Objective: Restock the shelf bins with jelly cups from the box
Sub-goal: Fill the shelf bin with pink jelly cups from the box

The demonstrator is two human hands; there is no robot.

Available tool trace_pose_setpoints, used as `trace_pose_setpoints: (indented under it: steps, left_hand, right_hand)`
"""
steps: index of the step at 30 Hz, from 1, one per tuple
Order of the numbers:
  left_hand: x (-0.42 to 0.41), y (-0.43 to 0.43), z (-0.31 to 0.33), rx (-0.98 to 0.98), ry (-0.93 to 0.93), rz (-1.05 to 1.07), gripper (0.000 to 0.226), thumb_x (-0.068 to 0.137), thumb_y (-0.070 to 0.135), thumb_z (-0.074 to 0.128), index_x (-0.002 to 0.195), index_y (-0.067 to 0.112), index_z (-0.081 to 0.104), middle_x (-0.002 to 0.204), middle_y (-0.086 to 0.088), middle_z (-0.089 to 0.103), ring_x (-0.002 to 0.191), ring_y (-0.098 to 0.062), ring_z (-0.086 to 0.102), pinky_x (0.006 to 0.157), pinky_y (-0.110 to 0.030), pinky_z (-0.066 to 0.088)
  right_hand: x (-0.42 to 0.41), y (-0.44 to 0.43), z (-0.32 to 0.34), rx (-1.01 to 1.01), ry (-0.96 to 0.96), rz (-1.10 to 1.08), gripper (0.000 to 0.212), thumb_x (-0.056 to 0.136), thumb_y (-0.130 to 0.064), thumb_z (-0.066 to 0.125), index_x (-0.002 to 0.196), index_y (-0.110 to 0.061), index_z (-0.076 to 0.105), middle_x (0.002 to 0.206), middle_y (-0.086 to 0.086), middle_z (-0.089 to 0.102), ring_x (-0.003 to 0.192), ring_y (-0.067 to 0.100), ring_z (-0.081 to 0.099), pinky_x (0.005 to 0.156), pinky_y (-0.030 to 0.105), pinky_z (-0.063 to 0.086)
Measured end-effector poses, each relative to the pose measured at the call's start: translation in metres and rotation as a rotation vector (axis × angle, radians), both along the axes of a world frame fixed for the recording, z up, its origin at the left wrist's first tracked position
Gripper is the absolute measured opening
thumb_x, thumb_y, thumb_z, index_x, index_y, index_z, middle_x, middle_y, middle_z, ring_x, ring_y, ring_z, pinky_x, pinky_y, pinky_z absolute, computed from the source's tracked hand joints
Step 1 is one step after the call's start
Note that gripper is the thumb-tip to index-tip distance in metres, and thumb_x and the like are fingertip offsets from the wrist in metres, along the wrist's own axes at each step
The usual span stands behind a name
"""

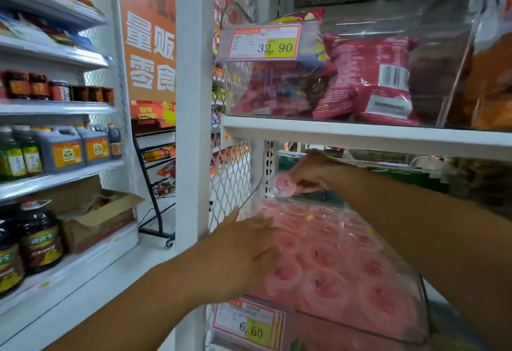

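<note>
Pink cups [327, 262] filled a clear bin [421, 292] on the lower shelf, packed side by side in layers with their foil lids up. Over the bin's back edge, the right hand [313, 170] pinched one more pink cup [285, 184] in curled fingertips, holding it just above the pile and under the white shelf board [360, 134]. At the bin's left edge, the left hand [246, 242] lay flat with its fingers straight and a little spread, the fingertips resting on the nearest cups; it held nothing. Both forearms reached in from the near side of the bin.

On the bin's front hung a price tag [249, 323] reading 6.60. Above the bin, on the shelf board, stood a second clear bin [415, 45] holding red snack packets [368, 79], with a tag [266, 42] reading 32.90 at its front. Left of the bin rose a white post [192, 101] with mesh panelling beside it. Farther left of the bin, across the aisle, an open cardboard box [102, 217] sat on a low shelf, its contents too blurred to tell, next to dark bottles [38, 237]. Jugs with orange labels [66, 148] stood on the shelf above it, and an orange banner [151, 45] hung beside the post.
</note>
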State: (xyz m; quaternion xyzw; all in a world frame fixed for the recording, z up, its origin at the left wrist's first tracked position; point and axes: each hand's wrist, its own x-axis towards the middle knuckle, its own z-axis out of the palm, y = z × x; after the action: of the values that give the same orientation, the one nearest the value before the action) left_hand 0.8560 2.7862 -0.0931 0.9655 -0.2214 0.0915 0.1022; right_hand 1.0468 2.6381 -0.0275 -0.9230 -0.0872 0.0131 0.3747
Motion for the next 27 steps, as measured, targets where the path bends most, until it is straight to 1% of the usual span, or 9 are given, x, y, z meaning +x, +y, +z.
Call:
trace_pose_setpoints:
  steps: [4, 6, 11, 14, 18, 20, 23, 25, 27]
  left_hand:
    - [0.002, 0.000, -0.006, 0.081, 0.034, 0.011, 0.043, 0.104, 0.040, 0.026, 0.144, 0.028, 0.038, 0.154, 0.008, 0.032, 0.140, 0.009, 0.002, 0.106, -0.022, -0.030]
    - [0.001, -0.002, -0.004, 0.089, 0.043, 0.017, 0.043, 0.104, 0.040, 0.027, 0.145, 0.032, 0.037, 0.156, 0.011, 0.028, 0.141, 0.008, 0.003, 0.110, -0.026, -0.027]
    - [0.001, -0.004, 0.001, 0.030, 0.093, 0.006, 0.044, 0.104, 0.040, 0.028, 0.148, 0.036, 0.031, 0.158, 0.019, 0.018, 0.140, 0.012, -0.001, 0.095, -0.011, -0.033]
    - [0.003, -0.002, -0.004, -0.031, 0.059, -0.008, 0.042, 0.104, 0.038, 0.032, 0.146, 0.038, 0.034, 0.154, 0.021, 0.027, 0.126, 0.025, 0.002, 0.104, -0.013, -0.025]
    - [-0.001, -0.002, -0.004, -0.155, -0.066, -0.040, 0.042, 0.096, 0.040, 0.038, 0.129, 0.024, 0.057, 0.138, 0.011, 0.052, 0.122, 0.018, 0.024, 0.100, 0.000, -0.017]
    - [-0.006, -0.004, -0.005, -0.212, -0.124, -0.035, 0.041, 0.095, 0.039, 0.045, 0.131, 0.023, 0.058, 0.138, 0.015, 0.049, 0.117, 0.022, 0.024, 0.104, 0.001, -0.002]
    - [-0.026, -0.013, -0.003, -0.371, -0.166, 0.038, 0.040, 0.096, 0.032, 0.055, 0.136, 0.032, 0.053, 0.143, 0.021, 0.041, 0.123, 0.017, 0.030, 0.104, -0.004, 0.023]
    - [-0.048, -0.025, -0.007, -0.410, -0.247, 0.020, 0.033, 0.096, 0.032, 0.056, 0.128, 0.034, 0.058, 0.132, 0.021, 0.051, 0.114, 0.019, 0.037, 0.096, 0.004, 0.021]
    - [-0.079, -0.041, -0.023, -0.448, -0.289, -0.002, 0.030, 0.092, 0.037, 0.054, 0.120, 0.037, 0.062, 0.118, 0.027, 0.056, 0.105, 0.023, 0.043, 0.091, 0.006, 0.025]
  right_hand:
    - [0.020, 0.024, -0.031, -0.183, 0.024, 0.007, 0.012, 0.092, -0.007, 0.058, 0.084, 0.001, 0.062, 0.084, 0.014, 0.065, 0.063, 0.018, 0.058, 0.067, 0.029, 0.052]
    - [0.021, 0.026, -0.040, -0.264, -0.067, -0.013, 0.013, 0.091, -0.011, 0.058, 0.089, -0.001, 0.065, 0.085, 0.011, 0.064, 0.067, 0.019, 0.059, 0.066, 0.029, 0.053]
    - [0.014, 0.022, -0.038, -0.295, -0.041, 0.127, 0.018, 0.092, -0.027, 0.059, 0.085, -0.011, 0.060, 0.073, 0.001, 0.057, 0.064, 0.014, 0.052, 0.063, 0.025, 0.047]
    - [0.004, 0.021, -0.035, -0.390, -0.116, 0.198, 0.024, 0.092, -0.037, 0.058, 0.098, -0.014, 0.063, 0.095, 0.003, 0.060, 0.086, 0.017, 0.058, 0.079, 0.027, 0.049]
    - [-0.023, 0.011, -0.006, -0.482, -0.154, 0.199, 0.022, 0.098, -0.032, 0.048, 0.092, -0.014, 0.058, 0.087, 0.003, 0.053, 0.077, 0.017, 0.050, 0.063, 0.023, 0.039]
    - [-0.044, -0.003, 0.009, -0.508, -0.238, 0.173, 0.023, 0.098, -0.025, 0.046, 0.091, -0.007, 0.059, 0.082, 0.005, 0.055, 0.076, 0.020, 0.055, 0.060, 0.025, 0.043]
    - [-0.091, -0.040, 0.016, -0.301, -0.309, 0.213, 0.026, 0.095, -0.028, 0.055, 0.106, -0.009, 0.069, 0.108, 0.004, 0.067, 0.094, 0.019, 0.063, 0.081, 0.025, 0.052]
    - [-0.137, -0.071, 0.010, -0.109, -0.381, 0.202, 0.019, 0.093, -0.031, 0.061, 0.105, -0.020, 0.070, 0.106, -0.006, 0.067, 0.078, 0.002, 0.059, 0.066, 0.010, 0.049]
    - [-0.188, -0.101, -0.006, 0.036, -0.380, 0.208, 0.012, 0.092, -0.032, 0.061, 0.102, -0.027, 0.068, 0.096, -0.007, 0.068, 0.069, -0.002, 0.057, 0.062, 0.014, 0.048]
